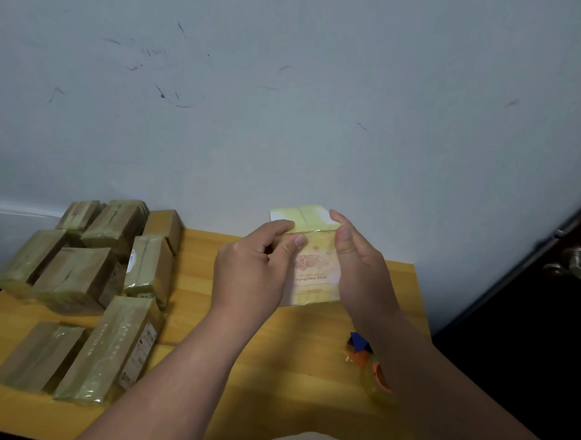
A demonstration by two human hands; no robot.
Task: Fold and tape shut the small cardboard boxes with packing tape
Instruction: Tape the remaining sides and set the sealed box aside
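Observation:
A small cardboard box [315, 271] with a red printed logo stands upright on the wooden table [274, 370], held between both hands. Its top flaps [304, 215] are folded shut with yellowish tape over them. My left hand [249, 271] grips the box's left side, thumb on the front face and fingers curled over the top edge. My right hand [360, 267] grips the right side, thumb near the upper front corner. A tape dispenser [370, 368] with orange and blue parts lies on the table, partly hidden under my right forearm.
Several taped boxes [83, 289] are piled on the left part of the table. A scuffed wall [288, 102] rises just behind the table. A dark door with a metal handle [576, 265] is at the right.

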